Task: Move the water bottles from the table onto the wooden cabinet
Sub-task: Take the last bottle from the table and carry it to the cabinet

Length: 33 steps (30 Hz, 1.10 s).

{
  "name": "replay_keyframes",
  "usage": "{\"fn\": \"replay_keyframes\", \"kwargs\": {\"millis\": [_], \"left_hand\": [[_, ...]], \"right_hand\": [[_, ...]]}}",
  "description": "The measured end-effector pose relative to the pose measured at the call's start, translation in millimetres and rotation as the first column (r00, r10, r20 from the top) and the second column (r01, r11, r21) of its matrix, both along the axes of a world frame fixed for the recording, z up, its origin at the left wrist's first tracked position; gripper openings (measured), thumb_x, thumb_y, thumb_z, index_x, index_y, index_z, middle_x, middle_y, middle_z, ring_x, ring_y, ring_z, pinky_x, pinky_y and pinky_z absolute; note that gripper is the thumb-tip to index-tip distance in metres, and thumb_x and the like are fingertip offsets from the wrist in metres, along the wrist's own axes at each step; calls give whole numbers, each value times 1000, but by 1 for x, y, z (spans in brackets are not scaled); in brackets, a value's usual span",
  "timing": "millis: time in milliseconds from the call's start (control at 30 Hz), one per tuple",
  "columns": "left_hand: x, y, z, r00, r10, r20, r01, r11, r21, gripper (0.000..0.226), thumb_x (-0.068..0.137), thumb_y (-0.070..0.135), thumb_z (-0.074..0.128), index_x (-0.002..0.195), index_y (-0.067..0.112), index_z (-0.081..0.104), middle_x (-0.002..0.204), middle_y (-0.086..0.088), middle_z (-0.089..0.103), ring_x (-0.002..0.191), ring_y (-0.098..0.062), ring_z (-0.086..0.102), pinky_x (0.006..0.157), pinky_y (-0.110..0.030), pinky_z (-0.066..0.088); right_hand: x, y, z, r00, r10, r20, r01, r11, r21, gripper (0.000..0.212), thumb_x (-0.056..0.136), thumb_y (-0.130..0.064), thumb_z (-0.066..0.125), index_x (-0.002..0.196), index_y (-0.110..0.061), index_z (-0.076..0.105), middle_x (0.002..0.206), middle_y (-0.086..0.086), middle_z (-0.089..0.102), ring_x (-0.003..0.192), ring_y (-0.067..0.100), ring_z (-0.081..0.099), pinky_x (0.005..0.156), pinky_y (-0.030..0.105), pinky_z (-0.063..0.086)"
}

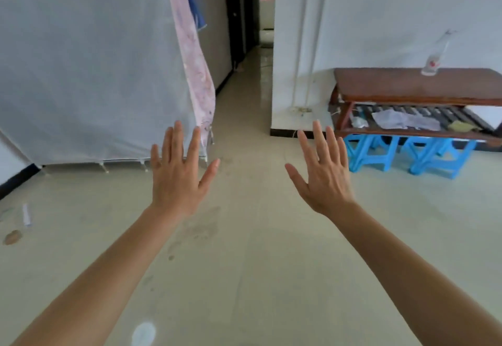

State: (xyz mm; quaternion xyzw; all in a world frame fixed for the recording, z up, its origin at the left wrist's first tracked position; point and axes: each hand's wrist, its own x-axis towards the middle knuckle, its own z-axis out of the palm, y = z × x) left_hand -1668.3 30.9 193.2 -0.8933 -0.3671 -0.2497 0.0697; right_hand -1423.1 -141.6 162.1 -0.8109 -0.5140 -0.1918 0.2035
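My left hand (178,171) and my right hand (324,174) are both held out in front of me over the tiled floor, fingers spread and straight, holding nothing. At the right stands a low dark wooden cabinet (394,84) with a slatted lower shelf. One clear plastic water bottle (436,56) with a red label stands on its top near the wall, far from both hands. No table with bottles is in view.
Two blue plastic stools (369,152) sit under the cabinet. Crumpled paper (402,121) lies on its lower shelf. A large grey cloth cover (89,68) hangs at the left. A corridor (260,60) opens ahead between cover and white wall.
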Motion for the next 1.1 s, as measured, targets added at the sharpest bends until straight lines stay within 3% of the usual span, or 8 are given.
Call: {"fn": "replay_keyframes", "kwargs": {"millis": [200,367,500,667,900,1100], "left_hand": [[206,44,6,970,-243,28,245,965,-96,74,99,63,24,158,18,18,166,-17,6,152,-35,10,117,-64,18],[379,24,15,880,-474,-27,470,877,-96,75,100,65,19,159,20,10,166,-14,-2,153,-32,1,119,-62,13],[497,-8,9,805,-590,-53,583,805,-106,74,100,65,21,160,22,9,167,-13,-4,154,-31,1,119,-62,14],[625,-33,-18,775,-626,-91,612,778,-143,76,99,66,23,160,24,7,167,-13,-7,153,-32,0,118,-64,16],[779,-30,-3,810,-581,-81,548,799,-248,86,90,78,16,156,33,-15,162,-9,-27,152,-32,-11,118,-66,10],[888,-4,-7,832,-552,-54,518,809,-278,88,89,78,19,154,35,-21,161,-7,-32,152,-31,-16,118,-65,7]], "right_hand": [[156,-6,22,975,-213,59,215,976,-26,73,101,-61,33,161,-21,19,170,10,2,156,34,0,125,53,7],[264,-75,27,877,-480,31,480,877,9,74,99,-61,35,160,-22,21,170,10,3,155,35,4,125,54,10],[343,-119,20,799,-600,33,600,800,21,76,98,-63,34,161,-24,16,170,10,-1,156,34,2,125,55,10],[462,-141,-2,771,-637,21,637,771,-7,81,96,-70,27,161,-25,14,170,10,-4,156,35,1,125,55,8],[631,-141,19,800,-599,-40,599,801,-7,85,94,-74,27,162,-25,11,169,10,-6,155,36,-2,124,58,10],[757,-117,14,818,-570,-79,571,821,-2,87,93,-74,31,162,-29,4,169,10,-9,156,33,-3,124,57,13]]}}
